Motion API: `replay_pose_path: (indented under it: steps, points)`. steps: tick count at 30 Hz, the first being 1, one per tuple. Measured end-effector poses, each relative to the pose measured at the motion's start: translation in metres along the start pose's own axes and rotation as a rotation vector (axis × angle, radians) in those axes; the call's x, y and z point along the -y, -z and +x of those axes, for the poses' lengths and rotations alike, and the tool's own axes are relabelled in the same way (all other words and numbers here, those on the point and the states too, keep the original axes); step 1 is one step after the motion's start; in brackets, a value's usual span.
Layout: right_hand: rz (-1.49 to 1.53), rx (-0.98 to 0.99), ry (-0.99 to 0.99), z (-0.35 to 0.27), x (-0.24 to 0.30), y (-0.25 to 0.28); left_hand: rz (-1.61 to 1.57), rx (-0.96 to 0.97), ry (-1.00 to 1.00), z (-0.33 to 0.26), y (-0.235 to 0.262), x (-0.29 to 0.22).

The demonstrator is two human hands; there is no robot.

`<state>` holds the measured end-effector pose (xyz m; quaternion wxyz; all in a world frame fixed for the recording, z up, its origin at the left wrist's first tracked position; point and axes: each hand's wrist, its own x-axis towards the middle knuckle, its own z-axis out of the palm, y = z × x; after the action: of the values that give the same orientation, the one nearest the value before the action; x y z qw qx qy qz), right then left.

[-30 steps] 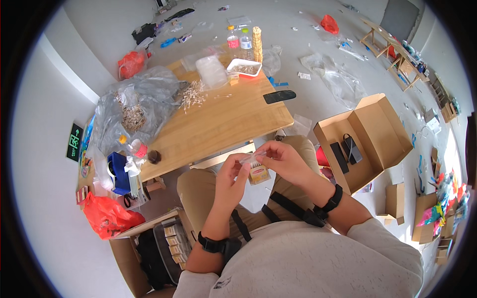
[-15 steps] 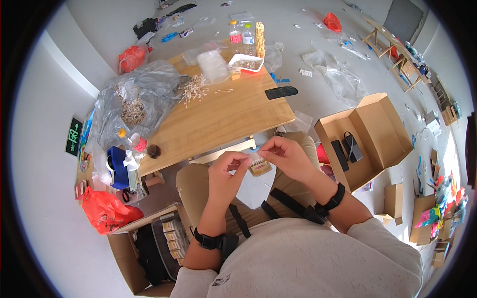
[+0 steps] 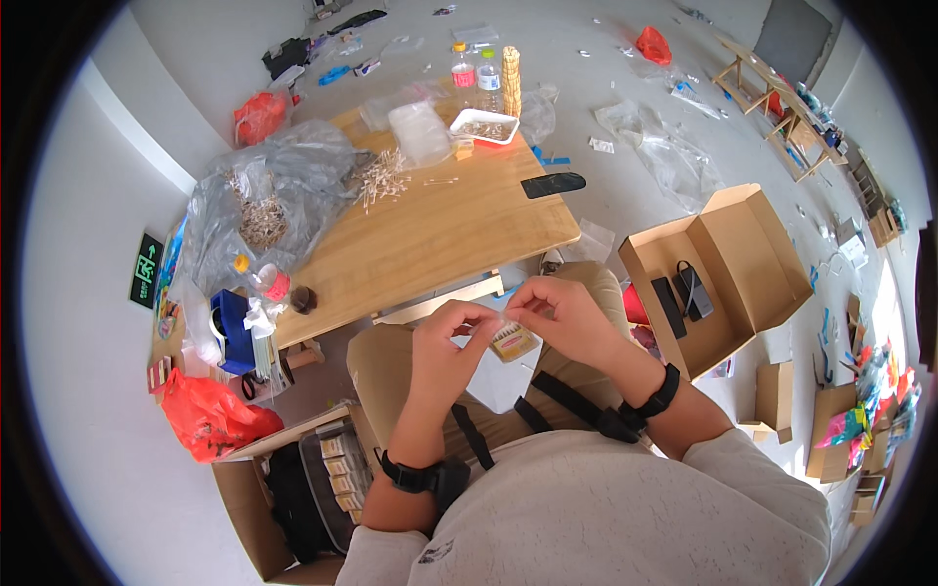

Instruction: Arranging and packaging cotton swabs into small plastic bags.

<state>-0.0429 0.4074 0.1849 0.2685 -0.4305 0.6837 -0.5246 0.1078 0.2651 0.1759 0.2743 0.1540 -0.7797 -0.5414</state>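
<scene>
So the floor (image 3: 572,88) in this room is looking pretty chaotic, loose plastic and scraps everywhere, and a wooden table (image 3: 445,234) is sitting at about 11 o'clock from the person's lap. On it, a heap of cotton swabs (image 3: 383,180) is spilling out beside a crumpled grey plastic bag (image 3: 322,161), with a white tray (image 3: 469,134) sitting up near 12. The main thing, a small clear packet (image 3: 513,344) with a yellowish front and what look like swab tips showing inside, is hanging above the lap, tilted a bit. The left hand (image 3: 445,342) is coming at it from 9 o'clock and the right hand (image 3: 564,311) from about 2; both are pinching its top edge, thumbs against fingers, pretty much no gap, with the fingertips nearly meeting. My read is that the step in hand is working the mouth of the packet, probably pressing it closed, though the seal's too small for me to tell. I'd say the next move is calling for a firm, even pinch along that edge without squashing what's inside. Over at 8 o'clock, a cardboard carton (image 3: 237,508) is holding a row of similar packets (image 3: 344,467), and an open cardboard box (image 3: 757,256) is lying around 2 to 3.
</scene>
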Motion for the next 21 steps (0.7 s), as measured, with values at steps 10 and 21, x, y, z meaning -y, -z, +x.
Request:
replay_pose_path:
  steps: [10, 21]
  points:
    - [0.128, -0.025, 0.005, -0.001, -0.005, -0.007, 0.140, 0.002, -0.041, -0.002, 0.003, -0.001]
    - [0.232, -0.089, -0.047, 0.007, -0.004, -0.003, 0.086, -0.084, -0.096, 0.002, 0.007, 0.002]
